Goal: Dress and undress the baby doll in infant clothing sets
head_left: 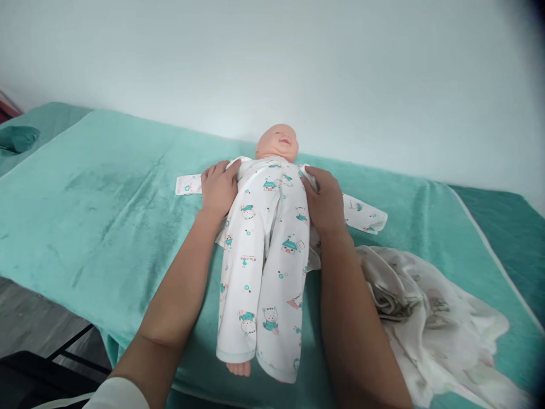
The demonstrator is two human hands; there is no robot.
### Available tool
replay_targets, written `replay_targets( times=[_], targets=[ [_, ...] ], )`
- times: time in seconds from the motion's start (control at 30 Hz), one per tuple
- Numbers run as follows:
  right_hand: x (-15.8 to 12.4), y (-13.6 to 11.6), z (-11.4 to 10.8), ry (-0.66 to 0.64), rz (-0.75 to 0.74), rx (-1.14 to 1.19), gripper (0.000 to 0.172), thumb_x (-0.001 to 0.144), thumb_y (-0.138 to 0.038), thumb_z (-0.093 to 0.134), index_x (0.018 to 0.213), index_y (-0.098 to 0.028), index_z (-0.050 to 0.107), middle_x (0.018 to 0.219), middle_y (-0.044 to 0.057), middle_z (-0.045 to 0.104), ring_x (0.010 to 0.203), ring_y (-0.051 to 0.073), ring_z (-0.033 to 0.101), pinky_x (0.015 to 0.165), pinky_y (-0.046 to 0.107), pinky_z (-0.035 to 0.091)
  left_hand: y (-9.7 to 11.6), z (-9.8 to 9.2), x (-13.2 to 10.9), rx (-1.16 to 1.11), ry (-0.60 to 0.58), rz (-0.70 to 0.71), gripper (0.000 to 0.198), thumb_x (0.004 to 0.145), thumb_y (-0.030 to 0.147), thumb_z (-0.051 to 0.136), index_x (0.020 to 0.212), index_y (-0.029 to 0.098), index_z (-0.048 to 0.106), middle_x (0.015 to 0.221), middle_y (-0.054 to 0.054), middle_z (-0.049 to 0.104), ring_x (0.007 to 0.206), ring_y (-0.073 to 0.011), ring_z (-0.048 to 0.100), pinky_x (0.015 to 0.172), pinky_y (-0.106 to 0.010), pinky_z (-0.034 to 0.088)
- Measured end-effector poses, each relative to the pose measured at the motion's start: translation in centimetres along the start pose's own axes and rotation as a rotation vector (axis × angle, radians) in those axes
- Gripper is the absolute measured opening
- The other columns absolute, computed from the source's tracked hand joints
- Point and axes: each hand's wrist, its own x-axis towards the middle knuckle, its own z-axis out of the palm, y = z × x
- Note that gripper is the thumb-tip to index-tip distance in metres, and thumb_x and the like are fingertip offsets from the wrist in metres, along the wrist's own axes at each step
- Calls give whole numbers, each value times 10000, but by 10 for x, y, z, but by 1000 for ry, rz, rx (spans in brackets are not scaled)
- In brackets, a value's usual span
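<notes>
A baby doll [277,142] lies on its back on a teal towel [106,210], head toward the wall. White printed trousers [264,267] cover its body and legs; one bare foot [239,368] sticks out at the bottom. My left hand [218,188] rests curled on the garment at the doll's left side near the shoulder. My right hand [326,200] grips the waistband edge on the other side. A printed white top lies under the doll, its sleeves [188,184] spread out to both sides.
A crumpled pale cloth [430,318] lies on the towel to the right of my right forearm. A dark green pillow [17,138] sits at the far left. The table's front edge runs near my elbows, with floor and a black frame [72,346] below left.
</notes>
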Motion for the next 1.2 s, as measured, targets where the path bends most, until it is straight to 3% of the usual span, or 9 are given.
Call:
replay_targets(
  times=[0.17,0.33,0.67,0.87,1.07,1.2],
  targets=[
    [7,6,8,-5,144,-138,405,954,-322,430,1256,-227,683,1330,123,707,1226,309,634,1106,535,447,3,1,3,-4,20,-70,513,978,188,426,1423,345,627,1390,-62,655,1254,-302,561,1119,-462,377],
    [7,7,9,-6,195,-205,473,900,-236,397,1280,-210,677,1280,129,723,1177,301,652,1051,499,476,-1,3,4,-11,60,-177,512,982,141,403,1382,328,660,1340,-68,681,1214,-294,592,1079,-454,385],
    [10,23,-10,70,492,-284,471,853,-222,457,1241,-180,721,1202,145,753,1135,331,681,1023,515,506,-14,1,2,-49,83,-224,469,996,131,413,1311,327,699,1290,-54,700,1212,-264,624,1055,-417,396],
    [7,19,-6,139,368,-163,451,831,-261,507,1226,-149,696,1291,166,708,1222,310,636,1126,513,445,-12,-2,3,-53,61,-233,473,995,137,408,1324,315,698,1297,-72,702,1227,-273,628,1073,-423,399],
    [2,3,-4,96,221,-6,445,846,-323,556,1272,-208,611,1259,117,697,1156,284,646,1054,508,502,-11,-3,2,-43,51,-226,487,990,139,396,1343,303,688,1317,-68,699,1238,-269,622,1084,-424,402],
    [0,-8,-11,149,117,5,437,863,-290,543,1292,-215,588,1343,119,655,1271,280,603,1134,515,456,-10,-3,2,-61,50,-233,485,985,131,407,1341,305,686,1305,-66,702,1239,-263,622,1106,-435,392]
  ],
)
